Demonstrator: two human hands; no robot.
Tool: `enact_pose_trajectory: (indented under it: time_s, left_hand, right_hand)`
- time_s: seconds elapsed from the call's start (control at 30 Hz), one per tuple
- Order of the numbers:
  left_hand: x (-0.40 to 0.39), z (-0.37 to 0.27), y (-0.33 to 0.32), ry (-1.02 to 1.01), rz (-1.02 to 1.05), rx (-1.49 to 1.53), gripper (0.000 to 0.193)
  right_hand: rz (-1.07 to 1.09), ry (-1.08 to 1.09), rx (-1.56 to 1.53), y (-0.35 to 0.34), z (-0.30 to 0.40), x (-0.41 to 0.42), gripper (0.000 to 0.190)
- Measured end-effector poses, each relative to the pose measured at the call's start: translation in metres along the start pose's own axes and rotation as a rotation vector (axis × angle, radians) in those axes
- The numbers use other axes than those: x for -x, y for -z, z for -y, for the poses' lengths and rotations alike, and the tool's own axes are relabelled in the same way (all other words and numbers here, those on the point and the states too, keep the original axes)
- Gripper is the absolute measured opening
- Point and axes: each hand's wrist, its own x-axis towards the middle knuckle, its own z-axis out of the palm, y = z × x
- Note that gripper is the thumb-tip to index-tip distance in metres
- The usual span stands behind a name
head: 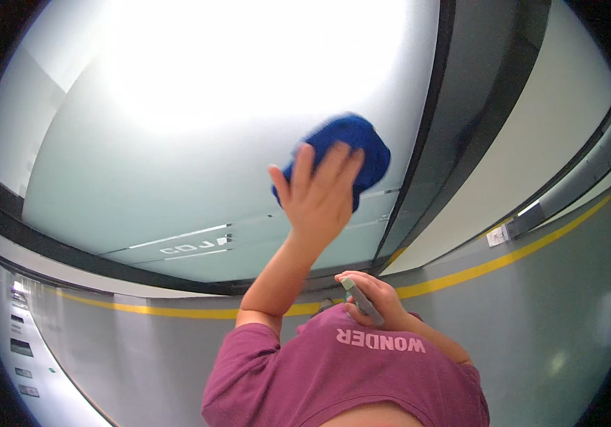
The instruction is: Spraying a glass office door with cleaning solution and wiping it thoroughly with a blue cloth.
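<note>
My left hand [318,200] is raised to a large glass panel [177,181] with its fingers spread over a blue cloth [366,152]. The cloth lies between that hand and the panel; hand and cloth are slightly blurred. The thumb is hidden. Close to my chest, my right hand [382,299] grips a slim grey object [364,304] with a pale green end. What kind of object it is cannot be made out.
A dark frame [412,139] borders the panel on the right, and a dark bottom rail [124,272] runs below it. A yellow line [177,311] crosses the grey floor [524,331]. A white plate [496,236] sits low at right. Bright glare whitens the upper panel.
</note>
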Motion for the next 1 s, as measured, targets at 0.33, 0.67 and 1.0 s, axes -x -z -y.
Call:
enact_pose_trajectory:
  time_s: [0.33,0.67,1.0]
  left_hand:
    - [0.013,-0.013,-0.018,-0.103,0.059,0.097,0.041]
    - [0.022,0.015,-0.008,-0.037,0.008,-0.122,0.04]
    - [0.066,0.175,0.068,0.348,-0.37,-0.378,0.067]
  right_hand:
    - [0.0,0.029,0.047,-0.003,-0.002,-0.002,0.048]
    - [0.079,-0.085,-0.029,-0.007,-0.001,-0.002,0.049]
    - [0.181,-0.062,-0.066,-0.018,0.003,-0.016,0.051]
